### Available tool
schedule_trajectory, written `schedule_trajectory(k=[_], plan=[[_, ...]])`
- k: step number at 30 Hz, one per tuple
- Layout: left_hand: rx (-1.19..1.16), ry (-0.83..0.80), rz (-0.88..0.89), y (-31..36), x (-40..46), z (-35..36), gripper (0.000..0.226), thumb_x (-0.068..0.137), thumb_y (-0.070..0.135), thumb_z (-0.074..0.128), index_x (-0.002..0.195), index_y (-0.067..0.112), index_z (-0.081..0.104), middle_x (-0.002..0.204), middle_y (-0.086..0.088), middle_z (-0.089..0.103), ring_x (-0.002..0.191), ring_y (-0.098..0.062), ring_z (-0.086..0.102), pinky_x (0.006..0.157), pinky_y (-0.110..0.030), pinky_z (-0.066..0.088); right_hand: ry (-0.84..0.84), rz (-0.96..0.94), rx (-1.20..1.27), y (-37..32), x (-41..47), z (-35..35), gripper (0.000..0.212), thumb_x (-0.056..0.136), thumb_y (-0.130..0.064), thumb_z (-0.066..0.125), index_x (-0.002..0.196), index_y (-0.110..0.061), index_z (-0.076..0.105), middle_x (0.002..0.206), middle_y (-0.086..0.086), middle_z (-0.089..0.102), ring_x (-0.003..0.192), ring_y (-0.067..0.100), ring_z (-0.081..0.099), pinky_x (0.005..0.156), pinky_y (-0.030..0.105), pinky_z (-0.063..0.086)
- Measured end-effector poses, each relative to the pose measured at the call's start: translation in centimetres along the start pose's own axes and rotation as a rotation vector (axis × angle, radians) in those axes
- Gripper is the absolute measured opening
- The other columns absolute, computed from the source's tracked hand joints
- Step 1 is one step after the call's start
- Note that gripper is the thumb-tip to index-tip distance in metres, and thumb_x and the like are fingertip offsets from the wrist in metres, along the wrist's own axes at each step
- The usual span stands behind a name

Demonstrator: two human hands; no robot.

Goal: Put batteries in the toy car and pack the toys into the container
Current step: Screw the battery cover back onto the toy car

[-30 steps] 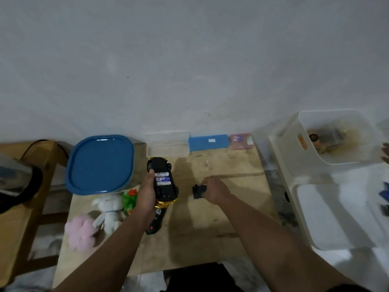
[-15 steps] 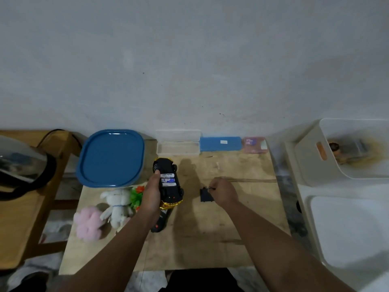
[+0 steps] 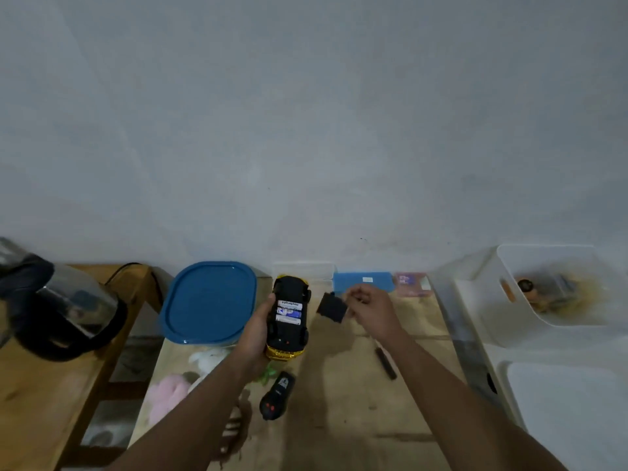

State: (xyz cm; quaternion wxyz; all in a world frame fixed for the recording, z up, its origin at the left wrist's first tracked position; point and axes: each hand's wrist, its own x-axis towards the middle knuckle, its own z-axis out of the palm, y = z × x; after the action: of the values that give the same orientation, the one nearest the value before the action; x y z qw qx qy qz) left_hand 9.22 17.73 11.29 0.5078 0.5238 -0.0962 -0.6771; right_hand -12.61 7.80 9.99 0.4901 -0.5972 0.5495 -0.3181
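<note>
Left hand (image 3: 253, 334) is gripping the upturned toy car (image 3: 288, 317), its batteries (image 3: 289, 311) showing; right hand (image 3: 368, 309) is pinching the black battery cover (image 3: 332, 306) just beside it.

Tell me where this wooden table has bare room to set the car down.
Bare wood lies right of the black remote, around the dark screwdriver, to the wooden table's right edge. The left is crowded: blue-lidded container, white plush, pink plush.

A wooden table (image 3: 356, 419) bears a blue-lidded container (image 3: 209, 302), remote (image 3: 277, 396), screwdriver (image 3: 385, 363), pink plush (image 3: 168, 396) and blue box (image 3: 363, 282).
</note>
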Motion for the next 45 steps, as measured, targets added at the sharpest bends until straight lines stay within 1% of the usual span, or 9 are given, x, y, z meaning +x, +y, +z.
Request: schedule_trajectory(k=[2, 4, 8, 13, 25, 29, 34, 40, 45], plan=[[-0.001, -0.050, 0.039, 1.8, -0.8, 0.5, 0.055, 0.107, 0.047, 0.043, 0.124, 0.000, 0.068, 0.093, -0.020, 0.071, 0.076, -0.034, 0.070, 0.063, -0.041, 0.062, -0.009, -0.054, 0.155, -5.5, -0.6, -0.6, 0.005, 0.093, -0.008, 0.070, 0.090, -0.004, 0.070, 0.072, 0.010, 0.070, 0.058, 0.016, 0.065, 0.050, 0.024, 0.045], [0.022, -0.085, 0.080, 3.2, -1.5, 1.3, 0.059, 0.108, 0.048, 0.042, 0.127, -0.002, 0.065, 0.095, -0.021, 0.068, 0.077, -0.035, 0.067, 0.065, -0.042, 0.061, -0.119, -0.074, 0.233, -9.5, -1.3, -0.7, 0.007, 0.093, -0.010, 0.071, 0.093, -0.003, 0.069, 0.074, 0.007, 0.070, 0.062, 0.018, 0.066, 0.048, 0.025, 0.045], [0.052, -0.132, 0.154, 4.7, -2.6, 2.1, 0.057, 0.107, 0.049, 0.042, 0.130, 0.005, 0.069, 0.105, -0.021, 0.073, 0.082, -0.034, 0.069, 0.075, -0.041, 0.058, -0.280, -0.111, 0.125, -13.4, -2.6, 0.9, 0.009, 0.094, -0.013, 0.070, 0.095, -0.004, 0.070, 0.083, 0.007, 0.072, 0.069, 0.022, 0.069, 0.052, 0.026, 0.048], [0.071, -0.180, 0.205, 5.5, -3.9, 2.5, 0.054, 0.106, 0.049, 0.042, 0.130, 0.010, 0.070, 0.115, -0.022, 0.073, 0.086, -0.033, 0.070, 0.075, -0.039, 0.058, -0.217, -0.136, 0.073, -14.3, -3.3, 2.0, 0.005, 0.093, -0.013, 0.070, 0.093, -0.008, 0.071, 0.082, 0.006, 0.072, 0.067, 0.022, 0.069, 0.055, 0.028, 0.047], [0.116, -0.213, 0.219, 5.4, -5.4, 2.3, 0.055, 0.107, 0.049, 0.038, 0.129, 0.009, 0.069, 0.102, -0.017, 0.075, 0.079, -0.028, 0.071, 0.075, -0.038, 0.057, -0.160, -0.142, 0.059, -14.9, -4.3, 2.9, 0.009, 0.094, -0.015, 0.070, 0.096, -0.007, 0.072, 0.087, 0.016, 0.074, 0.066, 0.019, 0.068, 0.056, 0.029, 0.049], [0.136, -0.191, 0.217, 5.2, -5.6, 2.1, 0.054, 0.108, 0.049, 0.038, 0.126, 0.010, 0.070, 0.098, -0.015, 0.076, 0.077, -0.026, 0.072, 0.071, -0.036, 0.057, -0.165, -0.141, 0.036, -14.5, -4.4, 3.1, 0.010, 0.094, -0.016, 0.070, 0.097, -0.007, 0.073, 0.084, 0.012, 0.074, 0.066, 0.019, 0.067, 0.055, 0.027, 0.048], [0.111, -0.181, 0.221, 5.0, -5.6, 2.3, 0.055, 0.107, 0.049, 0.040, 0.127, 0.008, 0.070, 0.100, -0.017, 0.076, 0.079, -0.029, 0.071, 0.075, -0.038, 0.056, -0.152, -0.138, 0.051, -14.5, -4.5, 3.2, 0.010, 0.094, -0.015, 0.070, 0.097, -0.007, 0.073, 0.083, 0.010, 0.073, 0.067, 0.018, 0.067, 0.056, 0.026, 0.049], [0.078, -0.205, 0.233, 5.3, -5.9, 2.5, 0.052, 0.108, 0.047, 0.039, 0.125, 0.010, 0.071, 0.095, -0.014, 0.076, 0.074, -0.027, 0.072, 0.068, -0.034, 0.059, -0.142, -0.126, 0.078, -14.9, -4.7, 3.3, 0.009, 0.094, -0.015, 0.069, 0.097, -0.007, 0.073, 0.079, 0.005, 0.072, 0.066, 0.015, 0.065, 0.057, 0.026, 0.050], [0.046, -0.224, 0.236, 5.6, -6.0, 2.6, 0.052, 0.107, 0.047, 0.040, 0.129, 0.010, 0.069, 0.097, -0.014, 0.076, 0.076, -0.027, 0.071, 0.070, -0.036, 0.058, -0.149, -0.126, 0.090, -15.6, -4.8, 3.2, 0.011, 0.094, -0.016, 0.069, 0.099, -0.007, 0.073, 0.080, 0.005, 0.071, 0.065, 0.015, 0.064, 0.058, 0.026, 0.051]])
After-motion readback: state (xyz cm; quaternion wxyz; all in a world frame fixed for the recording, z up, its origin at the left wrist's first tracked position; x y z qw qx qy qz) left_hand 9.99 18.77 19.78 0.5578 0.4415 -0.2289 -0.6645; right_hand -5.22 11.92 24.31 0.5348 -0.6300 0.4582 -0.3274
